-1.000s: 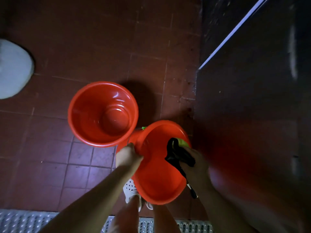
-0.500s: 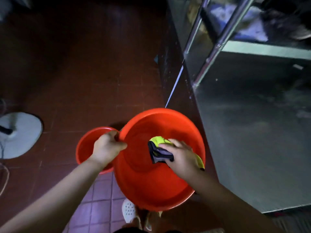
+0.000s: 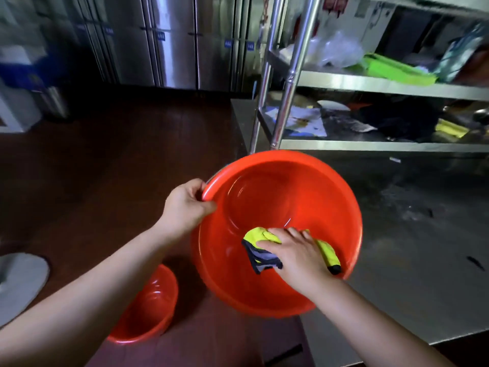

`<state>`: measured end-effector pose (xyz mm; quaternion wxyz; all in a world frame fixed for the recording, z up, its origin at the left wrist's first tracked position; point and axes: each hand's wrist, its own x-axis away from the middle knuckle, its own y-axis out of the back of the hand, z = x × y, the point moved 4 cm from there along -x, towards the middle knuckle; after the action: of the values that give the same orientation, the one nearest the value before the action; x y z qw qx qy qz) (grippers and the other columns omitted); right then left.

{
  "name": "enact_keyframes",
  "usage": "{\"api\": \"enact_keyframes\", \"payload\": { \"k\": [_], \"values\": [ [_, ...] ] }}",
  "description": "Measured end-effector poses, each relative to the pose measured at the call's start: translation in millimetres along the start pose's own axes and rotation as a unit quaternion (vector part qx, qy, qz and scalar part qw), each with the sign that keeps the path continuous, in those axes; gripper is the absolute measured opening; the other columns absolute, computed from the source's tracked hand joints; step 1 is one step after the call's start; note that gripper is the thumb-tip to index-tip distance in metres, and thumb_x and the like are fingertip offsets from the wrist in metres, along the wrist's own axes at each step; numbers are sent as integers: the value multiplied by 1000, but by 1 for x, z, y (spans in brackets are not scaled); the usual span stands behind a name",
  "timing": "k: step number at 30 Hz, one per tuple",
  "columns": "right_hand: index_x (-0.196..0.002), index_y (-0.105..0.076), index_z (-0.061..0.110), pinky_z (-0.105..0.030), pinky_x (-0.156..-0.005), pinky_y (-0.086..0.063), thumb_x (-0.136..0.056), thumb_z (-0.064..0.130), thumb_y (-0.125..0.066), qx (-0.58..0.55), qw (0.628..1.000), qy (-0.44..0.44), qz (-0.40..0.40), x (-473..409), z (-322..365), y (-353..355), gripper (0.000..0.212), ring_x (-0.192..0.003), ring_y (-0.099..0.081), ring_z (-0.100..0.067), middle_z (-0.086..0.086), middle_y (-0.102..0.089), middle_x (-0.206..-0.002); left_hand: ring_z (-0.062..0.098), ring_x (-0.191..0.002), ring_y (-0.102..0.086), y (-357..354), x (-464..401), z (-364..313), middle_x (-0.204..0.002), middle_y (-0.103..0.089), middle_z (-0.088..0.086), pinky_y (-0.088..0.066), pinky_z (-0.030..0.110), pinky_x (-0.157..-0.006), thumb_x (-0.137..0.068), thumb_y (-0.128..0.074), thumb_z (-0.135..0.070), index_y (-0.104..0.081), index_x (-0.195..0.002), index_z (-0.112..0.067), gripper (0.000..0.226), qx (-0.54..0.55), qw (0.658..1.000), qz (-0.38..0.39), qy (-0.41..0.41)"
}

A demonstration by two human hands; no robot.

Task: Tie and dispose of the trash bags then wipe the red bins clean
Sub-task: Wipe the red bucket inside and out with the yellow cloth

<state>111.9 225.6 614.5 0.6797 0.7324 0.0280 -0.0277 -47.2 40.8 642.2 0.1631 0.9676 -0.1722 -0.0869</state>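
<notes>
Bin: the big red bin (image 3: 291, 186) is held up between the two hands, tipped so its open mouth faces the person.
Left hand: the left hand (image 3: 185, 207) grips the bin's left rim - thumb on the inside edge.
Right hand: the right hand (image 3: 299, 254) is inside the bin, fingers spread flat, pressing on the cloth (image 3: 260, 234).
Cloth: it lies on the near inner wall, under the right hand - that hand is nearer to the unwiped bottom, just ahead of its fingers.
Other bin: a small bin (image 3: 148, 308) sits on the floor, below the left arm.
</notes>
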Motion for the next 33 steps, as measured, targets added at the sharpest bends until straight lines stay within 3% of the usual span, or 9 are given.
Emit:
{"api": "enact_keyframes", "payload": {
  "k": [3, 6, 10, 14, 18, 22, 25, 28, 33],
  "values": [
    [-133, -44, 45, -40, -99, -30, -82, 29, -64, -18, 998, -39, 52, 33, -46, -13, 57, -126, -39, -22, 12, -38, -145, 27, -57, -65, -51, 12, -20, -62, -64, 5, -56, 50, -55, -55, -67, -15, -57, -68, -20, 17, 12, 1000, 12, -20],
    [-132, -43, 49, -40, -103, -28, -83, 30, -62, -50, 992, -84, 78, 73, -91, -25, 55, -128, -36, -21, 16, -36, -145, 3, -51, -56, -100, 27, -43, -55, -58, -7, -49, 28, -51, -56, -65, -19, -56, -66, -23, 15, -62, 995, -4, -80],
    [-131, -44, 51, -35, -105, -29, -83, 25, -57, -86, 983, -116, 112, 122, -139, -50, 56, -129, -36, -19, 18, -36, -145, 5, -56, -53, -162, 49, -77, -55, -50, -11, -33, 12, -53, -59, -67, -16, -52, -64, -31, 21, -163, 969, 8, -184],
    [-129, -46, 50, -31, -105, -32, -82, 24, -56, -134, 974, -127, 128, 146, -164, -75, 55, -129, -37, -18, 18, -36, -144, 22, -77, -59, -208, 62, -90, -79, -49, -8, -41, 28, -62, -64, -67, -5, -57, -78, -15, 20, -194, 952, -13, -234],
    [-129, -48, 49, -31, -106, -32, -82, 24, -58, -136, 977, -102, 126, 143, -168, -86, 54, -128, -39, -19, 16, -38, -144, 10, -97, -52, -223, 68, -81, -110, -40, -5, -42, 16, -82, -64, -69, -7, -48, -114, -14, 55, -98, 965, -73, -231],
    [-131, -46, 51, -30, -106, -31, -81, 31, -60, -135, 985, -90, 65, 139, -161, -92, 55, -129, -38, -18, 16, -33, -148, 10, -121, -41, -230, 90, -14, -133, -33, 3, -38, 21, -101, -67, -78, -16, -25, -139, -16, 89, -61, 992, -95, -63],
    [-142, -25, 52, -36, -115, -15, -80, 52, -53, -160, 982, -75, 71, 139, -145, -111, 68, -140, -21, -17, 12, -11, -158, 25, -112, -55, -254, 123, 52, -120, -55, 11, -45, 35, -95, -84, -68, -17, -41, -127, -9, 51, -11, 992, -13, 123],
    [-148, -8, 43, -33, -116, 5, -91, 55, -45, -298, 927, -85, 212, 142, -125, -151, 69, -146, 7, -12, 7, 6, -159, 22, -109, -58, -282, 144, 84, -114, -63, 10, -41, 27, -90, -96, -51, -20, -54, -119, -9, 26, 35, 982, 39, 181],
    [-146, -28, 38, -34, -116, -14, -98, 43, -37, -247, 952, -146, 110, 136, -133, -165, 49, -143, -19, -14, 7, -21, -157, 11, -110, -50, -300, 150, 98, -117, -58, 0, -32, 16, -87, -99, -44, -23, -50, -126, -15, 29, 131, 969, 0, 209]
  ]
}}
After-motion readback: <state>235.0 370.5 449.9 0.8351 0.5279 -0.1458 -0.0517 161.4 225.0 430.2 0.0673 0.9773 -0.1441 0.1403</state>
